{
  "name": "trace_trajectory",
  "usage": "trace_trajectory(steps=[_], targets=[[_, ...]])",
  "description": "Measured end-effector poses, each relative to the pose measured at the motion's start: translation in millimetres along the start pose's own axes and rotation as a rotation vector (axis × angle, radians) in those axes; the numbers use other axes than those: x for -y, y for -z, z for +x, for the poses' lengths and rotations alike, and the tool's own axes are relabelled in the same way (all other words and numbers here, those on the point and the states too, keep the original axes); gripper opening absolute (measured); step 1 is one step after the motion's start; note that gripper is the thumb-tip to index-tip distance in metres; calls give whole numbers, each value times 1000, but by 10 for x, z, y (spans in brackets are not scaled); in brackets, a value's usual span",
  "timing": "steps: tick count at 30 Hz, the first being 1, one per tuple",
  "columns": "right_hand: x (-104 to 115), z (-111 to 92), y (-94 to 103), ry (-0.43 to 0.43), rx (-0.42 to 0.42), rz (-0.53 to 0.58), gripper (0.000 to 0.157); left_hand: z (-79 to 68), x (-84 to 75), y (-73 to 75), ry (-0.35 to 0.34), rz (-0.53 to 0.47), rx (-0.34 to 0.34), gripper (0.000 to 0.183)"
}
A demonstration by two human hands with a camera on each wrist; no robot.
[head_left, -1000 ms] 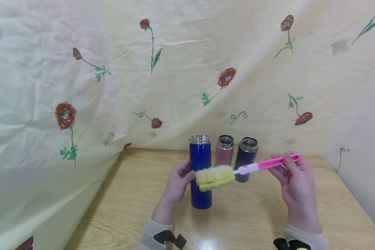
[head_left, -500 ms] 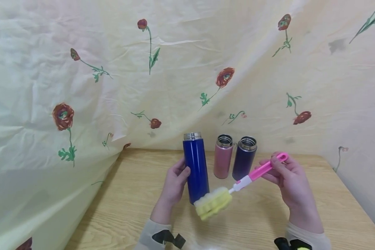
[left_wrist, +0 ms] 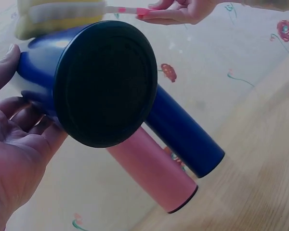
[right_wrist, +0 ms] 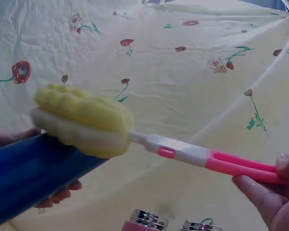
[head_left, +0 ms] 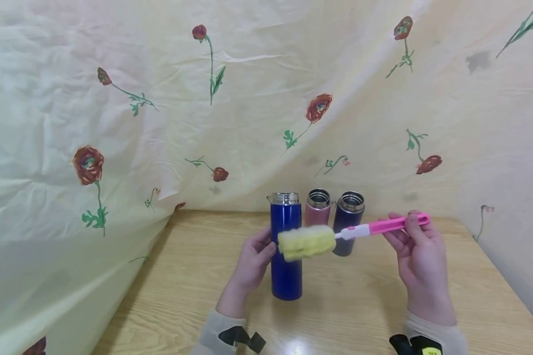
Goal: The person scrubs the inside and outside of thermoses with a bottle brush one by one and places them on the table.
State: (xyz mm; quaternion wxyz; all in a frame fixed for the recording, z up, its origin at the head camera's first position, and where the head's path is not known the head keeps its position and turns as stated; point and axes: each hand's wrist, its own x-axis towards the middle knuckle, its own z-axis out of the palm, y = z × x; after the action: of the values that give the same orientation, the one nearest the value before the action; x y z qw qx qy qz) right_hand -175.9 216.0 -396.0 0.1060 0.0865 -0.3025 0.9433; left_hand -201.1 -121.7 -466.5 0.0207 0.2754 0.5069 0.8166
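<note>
My left hand (head_left: 252,259) grips a tall blue vacuum bottle (head_left: 286,278) around its middle, thumb at the front. The bottle stands upright with its steel neck (head_left: 285,198) uncapped, and its dark base (left_wrist: 106,84) faces the left wrist camera. Between thumb and fingers, my right hand (head_left: 424,259) pinches the pink handle of a bottle brush (head_left: 391,225) near its looped end. The brush lies almost level, and its yellow-and-white sponge head (head_left: 308,243) overlaps the bottle's outer side. In the right wrist view the sponge head (right_wrist: 82,120) lies along the blue wall.
Behind the brush stand a pink bottle (head_left: 317,215) and a dark blue bottle (head_left: 349,214), both uncapped, side by side on the wooden table (head_left: 182,286). A flowered cloth (head_left: 248,123) hangs at the back and sides.
The brush head swept down toward the bottle's base half a second ago and is now back up at mid-height. The blue bottle tilted during that stroke and is upright again.
</note>
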Motion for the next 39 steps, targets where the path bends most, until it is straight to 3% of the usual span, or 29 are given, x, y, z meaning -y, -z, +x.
trace_trajectory(steps=[5, 8, 15, 19, 24, 28, 39], targets=[[-2, 9, -28, 25, -86, 283, 11, -9, 29, -9, -1, 28, 53, 66], [-6, -1, -43, 47, -128, 359, 10, -14, 42, 2, 4, 53, 77, 69], [-48, -18, -104, 94, -193, 313, 12, -18, 51, -3, 35, 86, 57, 67], [-91, -11, -140, 128, -243, 256, 14, -21, 56, -19, 120, 160, -23, 75], [-100, -10, -149, 159, -284, 208, 15, -20, 35, -37, 216, 219, -102, 73], [-76, -5, -132, 164, -280, 222, 17, 2, 37, -43, 219, 212, -108, 69], [-15, -17, -89, 168, -254, 238, 14, 14, 30, -27, 149, 235, -115, 59]])
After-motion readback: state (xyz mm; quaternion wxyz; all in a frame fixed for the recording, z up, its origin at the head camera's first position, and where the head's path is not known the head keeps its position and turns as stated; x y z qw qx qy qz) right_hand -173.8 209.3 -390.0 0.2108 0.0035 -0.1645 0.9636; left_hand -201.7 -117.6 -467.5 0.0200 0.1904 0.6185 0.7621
